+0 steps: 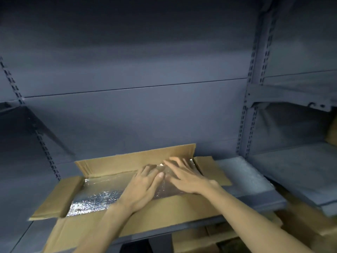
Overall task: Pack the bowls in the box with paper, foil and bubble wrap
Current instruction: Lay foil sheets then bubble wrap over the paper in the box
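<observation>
An open cardboard box (116,162) lies on a grey shelf, its four flaps folded outward. Silver foil (96,195) covers the inside of the box. My left hand (144,187) rests flat on the foil near the box's middle, fingers spread. My right hand (184,175) lies flat on the foil toward the box's right end, fingers apart and blurred. Neither hand holds anything. No bowls show; whatever lies under the foil is hidden.
A pale sheet of bubble wrap (244,172) lies on the shelf right of the box. Slotted grey uprights (249,99) frame the shelving. More cardboard (302,218) sits at the lower right and below the shelf edge (182,228).
</observation>
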